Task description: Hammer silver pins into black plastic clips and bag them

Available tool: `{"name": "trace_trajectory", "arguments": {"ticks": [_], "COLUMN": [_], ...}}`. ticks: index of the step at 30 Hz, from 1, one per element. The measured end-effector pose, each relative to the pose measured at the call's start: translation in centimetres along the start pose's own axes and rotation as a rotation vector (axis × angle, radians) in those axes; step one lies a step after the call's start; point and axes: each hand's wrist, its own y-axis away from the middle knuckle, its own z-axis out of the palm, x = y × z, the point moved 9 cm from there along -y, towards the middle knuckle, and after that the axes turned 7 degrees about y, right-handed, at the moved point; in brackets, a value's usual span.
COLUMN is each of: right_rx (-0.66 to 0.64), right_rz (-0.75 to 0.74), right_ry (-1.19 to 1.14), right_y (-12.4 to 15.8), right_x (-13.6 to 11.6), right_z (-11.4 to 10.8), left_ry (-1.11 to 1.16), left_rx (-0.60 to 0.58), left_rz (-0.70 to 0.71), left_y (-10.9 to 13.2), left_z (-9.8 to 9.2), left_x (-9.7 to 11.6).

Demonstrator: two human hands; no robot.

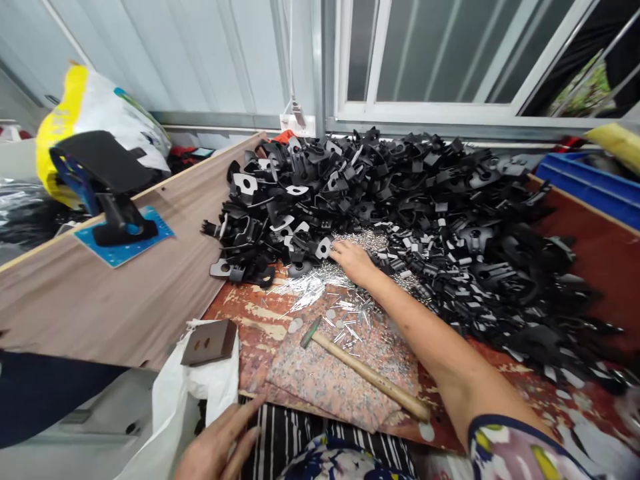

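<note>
My right hand (354,261) reaches to the front of a big heap of black plastic parts (395,173). Its fingers are closed together, with the tips at the edge of a flat black plastic part with a round hole (324,248). Beneath and around it lie loose small silvery metal pieces (370,239) and thin metal pins (313,288). A hammer (370,375) with a wooden handle and greenish head rests on a speckled slab (305,363) near the front edge. My left hand (220,443) is low at the front, fingers stretched and a little apart, holding nothing visible.
A brown block with two slots (210,343) sits on white cloth (220,383) at the left front. A wooden board (165,267) borders the heap, with a black stand-like part on a blue card (117,250) upon it. A blue crate (595,180) stands at the right back.
</note>
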Motion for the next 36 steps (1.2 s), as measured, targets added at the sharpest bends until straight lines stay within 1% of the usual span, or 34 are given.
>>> {"name": "trace_trajectory", "arguments": {"ticks": [2,4,6,8,9,10,12,13,14,15,16,17,18,20,21,22,24,26,29,32,36], "right_rx": [-0.004,0.013,0.039,0.061,0.08,0.111,0.111,0.073,0.018,-0.031,-0.052,-0.032,0.019,0.152,0.185,0.2,0.187,0.161,0.148,0.175,0.251], "right_rz": [-0.064,-0.089,-0.106,-0.162,-0.212,-0.262,-0.265,-0.239,-0.19,-0.128,-0.049,0.053,0.17,0.389,0.457,0.503,0.544,0.556,0.558,0.539,0.526], "right_ry": [-0.043,-0.085,-0.123,-0.215,-0.309,-0.496,-0.817,-0.954,-1.051,-1.116,-1.137,-1.088,-0.981,-0.641,-0.535,-0.463,-0.404,-0.365,-0.332,-0.336,-0.385], "right_y": [0.1,1.8,4.9,8.9,10.9,12.9,16.2,17.5,18.5,19.4,20.1,20.7,21.1,21.7,21.7,21.5,20.5,19.5,18.8,19.1,20.3], "right_x": [-1.0,-2.0,-3.9,-6.9,-8.7,-10.3,-12.0,-12.1,-11.7,-10.8,-9.1,-6.6,-3.6,2.8,5.4,7.5,10.3,11.3,11.1,10.8,12.3], "right_z": [-0.1,-0.7,-1.6,-2.1,-2.4,-2.7,-2.1,-1.2,0.0,1.3,2.4,3.3,3.9,4.0,4.1,4.3,5.2,6.2,7.3,7.9,7.7], "left_ry": [0.015,0.028,0.032,0.019,0.011,0.007,0.013,0.02,0.027,0.031,0.03,0.027,0.022,0.007,0.005,0.009,0.041,0.111,0.254,0.412,0.614], "left_rx": [0.04,0.094,0.162,0.234,0.271,0.308,0.322,0.299,0.269,0.232,0.201,0.187,0.187,0.182,0.177,0.175,0.17,0.164,0.169,0.191,0.247], "left_rz": [0.08,0.163,0.251,0.333,0.371,0.404,0.464,0.489,0.512,0.535,0.556,0.571,0.577,0.564,0.547,0.527,0.476,0.408,0.274,0.14,-0.017], "left_y": [-1.0,-1.9,-3.0,-4.1,-4.6,-5.0,-5.8,-6.1,-6.3,-6.4,-6.5,-6.4,-6.4,-6.4,-6.4,-6.5,-6.7,-6.9,-7.1,-6.9,-6.1], "left_z": [0.3,0.4,0.5,0.8,1.0,1.2,2.2,2.9,3.5,4.2,4.7,5.1,5.2,5.5,5.6,5.6,5.7,5.7,5.4,5.0,4.4], "left_x": [1.6,3.3,5.1,7.1,8.0,8.9,10.1,10.5,10.8,11.0,11.2,11.4,11.5,11.8,11.8,11.8,11.4,10.5,8.4,6.7,5.5]}}
